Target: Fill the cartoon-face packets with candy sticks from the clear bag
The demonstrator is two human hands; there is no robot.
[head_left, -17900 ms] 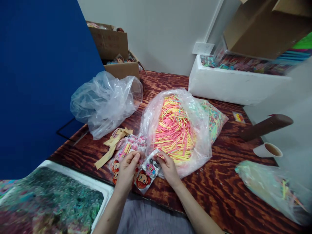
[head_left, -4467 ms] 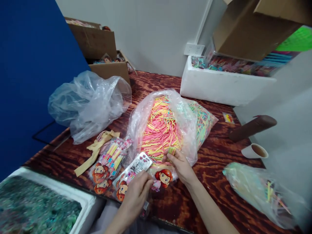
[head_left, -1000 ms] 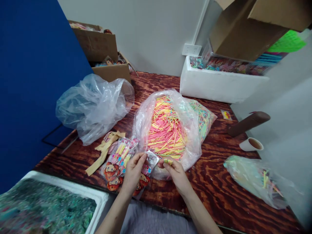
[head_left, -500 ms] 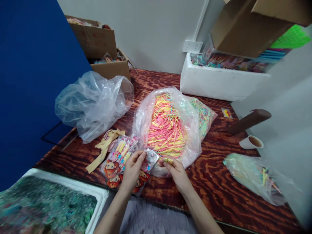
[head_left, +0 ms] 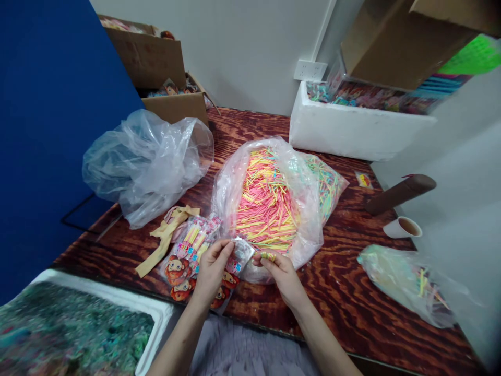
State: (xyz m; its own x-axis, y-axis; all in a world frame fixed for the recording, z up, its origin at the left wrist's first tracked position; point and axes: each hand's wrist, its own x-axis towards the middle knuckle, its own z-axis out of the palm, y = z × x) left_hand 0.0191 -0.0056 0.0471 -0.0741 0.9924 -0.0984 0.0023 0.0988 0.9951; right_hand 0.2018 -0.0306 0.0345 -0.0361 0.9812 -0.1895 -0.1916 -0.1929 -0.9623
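Note:
My left hand (head_left: 213,267) pinches the open top of a small clear packet (head_left: 239,257) printed with a red-haired cartoon face. My right hand (head_left: 281,272) is closed on a little bundle of coloured sticks (head_left: 268,256), held right at the packet's mouth. Just beyond both hands lies a big open plastic bag (head_left: 270,201) heaped with pink, yellow and green sticks. Filled packets (head_left: 188,250) with the same cartoon face lie to the left of my left hand.
A crumpled clear bag (head_left: 144,164) and yellow strips (head_left: 164,240) lie at left. White foam boxes sit at the back right (head_left: 352,130) and near left (head_left: 117,308). A paper cup (head_left: 403,227), a brown tube (head_left: 399,193) and another bag of sticks (head_left: 407,287) are at right.
Earlier my right hand took sticks from the big bag while my left picked up a packet. Over the last second both hands stay together at the packet's mouth; only the camera shifts slightly.

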